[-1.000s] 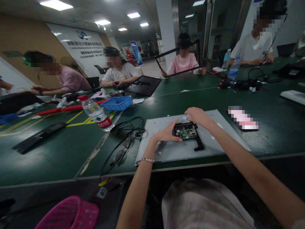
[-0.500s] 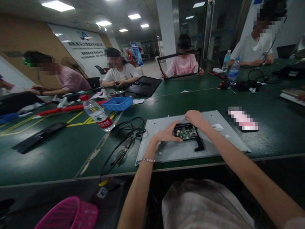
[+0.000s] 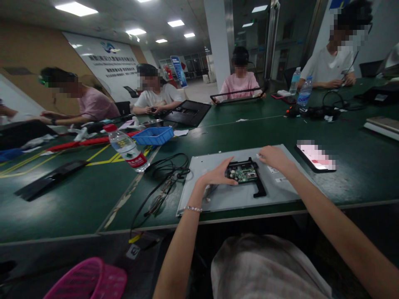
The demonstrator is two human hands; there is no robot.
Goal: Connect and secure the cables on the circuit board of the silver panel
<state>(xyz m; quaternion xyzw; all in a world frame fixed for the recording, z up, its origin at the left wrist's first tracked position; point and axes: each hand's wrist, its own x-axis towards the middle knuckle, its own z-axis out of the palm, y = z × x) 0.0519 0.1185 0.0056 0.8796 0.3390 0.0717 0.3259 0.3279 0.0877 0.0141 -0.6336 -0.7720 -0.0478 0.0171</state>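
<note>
A grey metal panel (image 3: 233, 197) lies flat on the green table. On it rests a black frame with a green circuit board (image 3: 246, 173), its black arm pointing toward me. My left hand (image 3: 220, 174) is at the left edge of this frame, thumb and fingers spread around its corner. To the right of the board, my right hand (image 3: 274, 157) is closed above the panel, clear of the frame, with a small whitish bit at its fingertips that is too small to name. White labels (image 3: 282, 180) show on the panel beneath my right forearm.
Black cables (image 3: 170, 166) and a water bottle (image 3: 128, 149) are left of the panel, with a blue tray (image 3: 154, 135) behind. A phone (image 3: 316, 157) lies to the right. A pink basket (image 3: 109, 278) is below the table edge. Several people sit around the table.
My right hand has moved right, away from the top of the board's frame, uncovering its corner. My left hand has stayed in place. The person opposite has tilted the black frame flatter.
</note>
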